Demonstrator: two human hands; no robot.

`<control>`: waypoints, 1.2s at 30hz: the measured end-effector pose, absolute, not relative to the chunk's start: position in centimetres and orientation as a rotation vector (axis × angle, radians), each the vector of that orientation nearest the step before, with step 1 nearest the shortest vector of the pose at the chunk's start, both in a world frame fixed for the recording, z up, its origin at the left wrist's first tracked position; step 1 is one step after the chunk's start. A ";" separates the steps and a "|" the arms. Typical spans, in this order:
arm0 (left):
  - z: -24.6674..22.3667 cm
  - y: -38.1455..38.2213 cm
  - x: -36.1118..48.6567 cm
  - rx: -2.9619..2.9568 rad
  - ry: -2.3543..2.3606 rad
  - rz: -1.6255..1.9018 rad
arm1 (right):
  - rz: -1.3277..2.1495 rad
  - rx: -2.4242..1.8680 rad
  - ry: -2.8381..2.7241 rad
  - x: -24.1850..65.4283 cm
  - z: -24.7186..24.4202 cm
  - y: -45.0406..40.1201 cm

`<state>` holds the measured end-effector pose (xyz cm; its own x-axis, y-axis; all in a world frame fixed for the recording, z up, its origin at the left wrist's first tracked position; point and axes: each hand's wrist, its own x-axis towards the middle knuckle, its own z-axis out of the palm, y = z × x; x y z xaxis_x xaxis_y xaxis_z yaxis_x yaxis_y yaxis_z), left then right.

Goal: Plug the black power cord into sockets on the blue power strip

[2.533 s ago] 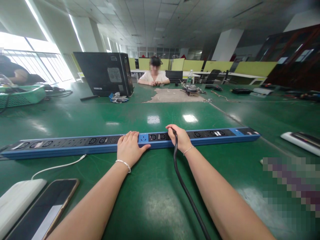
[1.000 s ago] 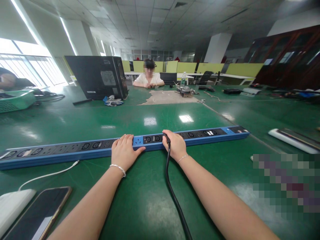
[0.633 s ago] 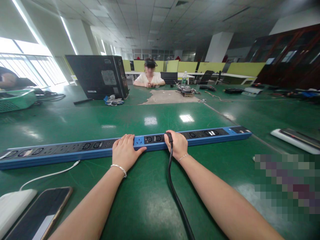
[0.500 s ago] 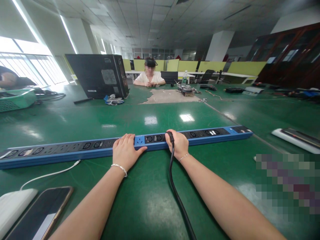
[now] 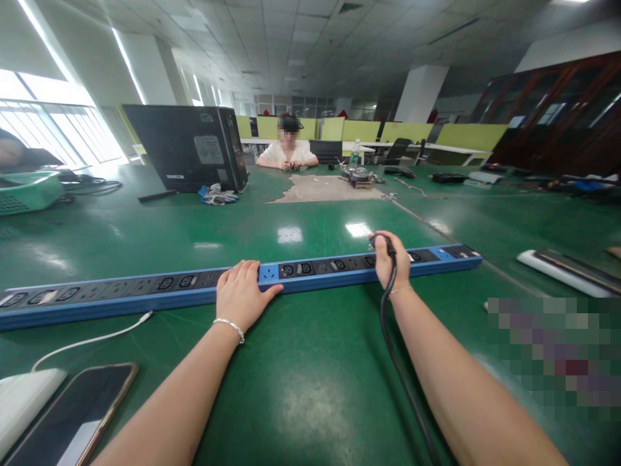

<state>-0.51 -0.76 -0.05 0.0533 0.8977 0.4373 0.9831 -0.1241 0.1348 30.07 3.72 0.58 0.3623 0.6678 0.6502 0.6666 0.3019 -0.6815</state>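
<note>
Head view: nearest us, at lower left, a phone (image 5: 72,421) and a white box (image 5: 29,404) lie side by side on the green table (image 5: 310,356), and a white cord (image 5: 92,336) runs from the box toward the blue strip (image 5: 160,301). The strip lies across the table, sockets up, its left end cut off by the edge of view. Our left hand (image 5: 245,291) clasps it, fingers over the top and thumb along the near side, just left of a blue socket (image 5: 268,273). Our right hand (image 5: 392,262) is closed on the plug (image 5: 389,246) of a black cord (image 5: 402,369), over the strip's right half; the cord trails down toward us. We cannot tell whether the plug touches the strip. Farther off, we see a green basket (image 5: 29,194) at the left, gloves (image 5: 218,194) before a black case (image 5: 179,145), and a tan patch (image 5: 320,188) with a bottle (image 5: 356,152) beyond it. Across the table sits a person (image 5: 286,155) in a white top, before yellow-green partitions (image 5: 470,137).
</note>
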 end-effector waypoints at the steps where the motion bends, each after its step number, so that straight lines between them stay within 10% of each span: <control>1: 0.0 -0.8 -0.5 -2.123 -1.931 -0.627 | 0.035 -1.381 -1.264 31.9 0.3 4.0; 36: -0.3 -0.5 -0.7 -2.125 -1.932 -0.556 | -0.154 -1.886 -1.586 35.1 -1.3 2.5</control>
